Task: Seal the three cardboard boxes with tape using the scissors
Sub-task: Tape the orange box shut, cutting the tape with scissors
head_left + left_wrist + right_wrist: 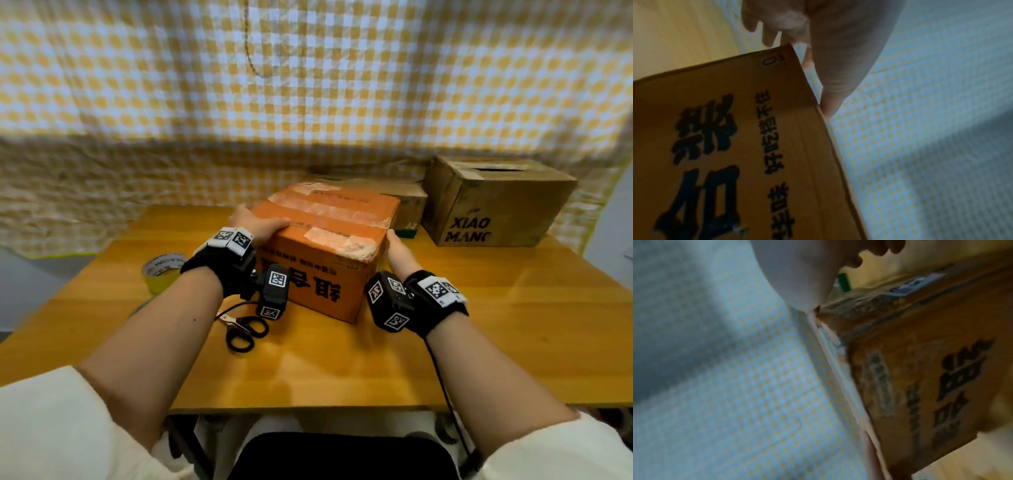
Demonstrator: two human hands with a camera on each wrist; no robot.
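Note:
An orange cardboard box (329, 253) with black lettering stands mid-table, its top flaps down and crossed by strips of pale tape (342, 213). My left hand (256, 224) grips its upper left edge, thumb on top and fingers down the side (838, 48). My right hand (399, 251) holds the right upper corner (803, 272). The wrist views show the box's printed face (735, 146) (920, 378). Black-handled scissors (245, 330) lie on the table under my left wrist. A yellowish tape roll (162, 270) sits at the left. Two more boxes stand behind: a low one (404, 198) and a brown "XIAO MANG" box (493, 202) whose top gapes.
The wooden table (342, 370) has bare surface in front and to the right. A yellow checked cloth (308, 85) hangs behind and drapes over the back edge. A cable runs from my right wrist off the front edge.

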